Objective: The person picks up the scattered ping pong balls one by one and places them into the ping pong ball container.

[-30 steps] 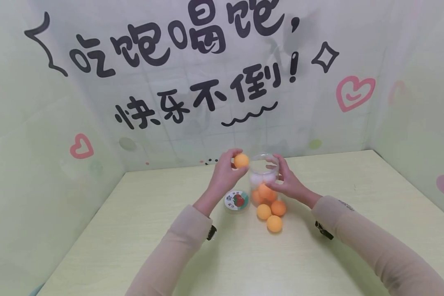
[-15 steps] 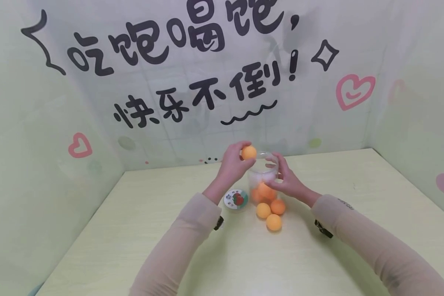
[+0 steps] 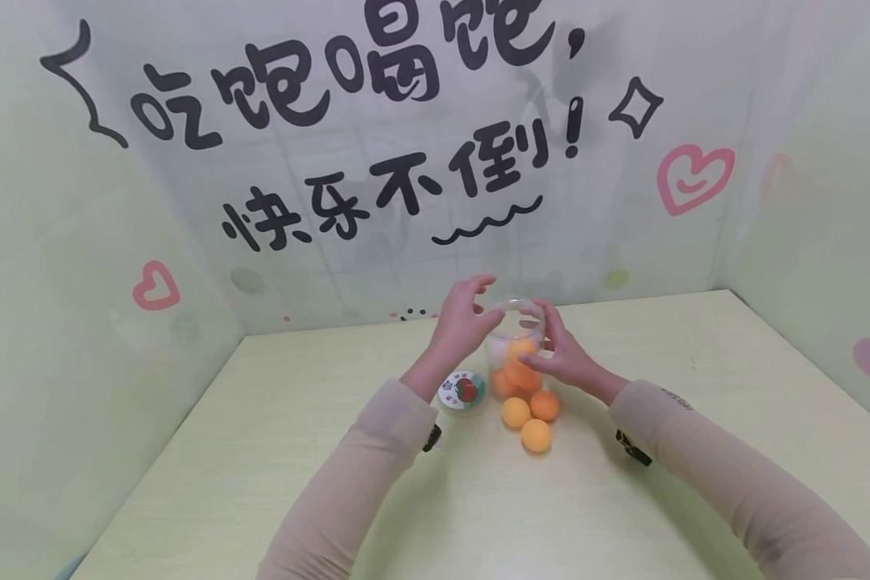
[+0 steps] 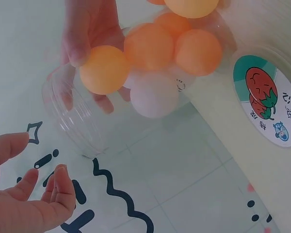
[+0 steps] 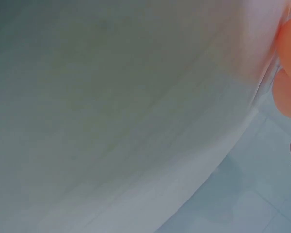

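A clear jar (image 3: 503,332) stands upright with orange and white balls inside that look like ping-pong balls. My right hand (image 3: 564,354) grips its right side, thumb in front and fingers behind. To the left of the mouth, my left hand (image 3: 460,324) has its thumb and fingers spread apart, holding nothing. In the left wrist view, a light orange ball (image 4: 104,70) lies inside the jar on top of darker orange balls and a white ball (image 4: 155,94). Only a fingertip of the right hand enters the right wrist view, beside orange balls (image 5: 288,94).
Three loose balls, two light orange (image 3: 516,412) (image 3: 536,436) and one darker orange (image 3: 544,405), lie on the table (image 3: 261,451) before the jar. Left of it lies a round lid (image 3: 461,391) with a strawberry picture. A printed curtain (image 3: 333,266) hangs behind.
My left hand moved right to the jar's mouth with a light orange ball and let go of it. The ball dropped into the jar. The right hand kept its grip.
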### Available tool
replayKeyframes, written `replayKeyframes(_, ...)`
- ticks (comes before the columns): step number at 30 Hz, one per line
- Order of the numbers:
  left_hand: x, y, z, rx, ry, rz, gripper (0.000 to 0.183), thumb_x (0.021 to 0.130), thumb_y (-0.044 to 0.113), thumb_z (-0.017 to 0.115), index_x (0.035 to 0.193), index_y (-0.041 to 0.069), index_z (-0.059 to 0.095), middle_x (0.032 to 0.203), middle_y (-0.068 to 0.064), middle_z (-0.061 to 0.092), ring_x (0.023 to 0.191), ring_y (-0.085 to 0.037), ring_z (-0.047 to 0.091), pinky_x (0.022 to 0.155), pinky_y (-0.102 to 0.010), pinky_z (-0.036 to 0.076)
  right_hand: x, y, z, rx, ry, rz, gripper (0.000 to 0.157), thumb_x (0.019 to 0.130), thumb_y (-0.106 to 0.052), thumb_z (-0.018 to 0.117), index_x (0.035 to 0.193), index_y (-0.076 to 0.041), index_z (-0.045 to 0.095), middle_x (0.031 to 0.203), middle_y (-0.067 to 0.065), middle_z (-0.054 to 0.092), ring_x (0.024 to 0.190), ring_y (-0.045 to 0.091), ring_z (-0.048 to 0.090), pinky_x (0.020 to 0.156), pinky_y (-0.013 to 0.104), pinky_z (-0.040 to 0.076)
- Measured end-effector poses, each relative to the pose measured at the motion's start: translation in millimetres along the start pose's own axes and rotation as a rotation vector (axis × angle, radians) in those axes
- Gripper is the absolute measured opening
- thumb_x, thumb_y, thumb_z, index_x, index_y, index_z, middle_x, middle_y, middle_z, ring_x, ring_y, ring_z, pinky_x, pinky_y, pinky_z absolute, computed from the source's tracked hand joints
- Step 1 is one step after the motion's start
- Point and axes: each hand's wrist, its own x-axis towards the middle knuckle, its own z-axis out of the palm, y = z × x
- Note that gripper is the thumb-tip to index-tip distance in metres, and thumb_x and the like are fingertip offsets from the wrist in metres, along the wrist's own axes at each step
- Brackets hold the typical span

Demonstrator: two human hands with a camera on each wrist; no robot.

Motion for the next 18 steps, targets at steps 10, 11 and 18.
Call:
replayKeyframes(10,-12.0,-2.9,-3.7,-0.009,-0.019,0.011,0.049,0.085,0.014,0.063,0.131,0.013,0.046,0.127,-0.011,0.047,0.102,-0.027,0.053,0.076,-0.031,0.05,1.4,2.4,-1.2,0.009,-0.006,0.011,0.077,0.081,0.004,0.061,0.139,-0.008,0.011,0.143,0.022,0.028,0.128,0.04,0.033,0.093,0.054,0.037)
replayKeyframes(11,-14.1,-3.3,-3.6,-0.015,-0.024,0.013,0.048,0.085,0.014,0.062,0.13,0.013,0.046,0.127,-0.011,0.047,0.102,-0.027,0.053,0.076,-0.031,0.05,1.6,2.9,-1.4,0.01,-0.006,0.012,0.077,0.081,0.004,0.061,0.139,-0.008,0.011,0.143,0.022,0.028,0.128,0.04,0.033,0.093,0.055,0.037)
replayKeyframes(18,-33.1,-4.0,3.2,0.021,-0.114,0.008,0.037,0.085,0.012,0.062,0.121,0.009,0.054,0.12,-0.01,0.05,0.098,-0.023,0.054,0.078,-0.029,0.05,2.8,3.2,-2.9,0.013,-0.012,0.014,0.077,0.082,0.003,0.061,0.138,-0.008,0.011,0.143,0.023,0.026,0.129,0.041,0.032,0.095,0.058,0.035)
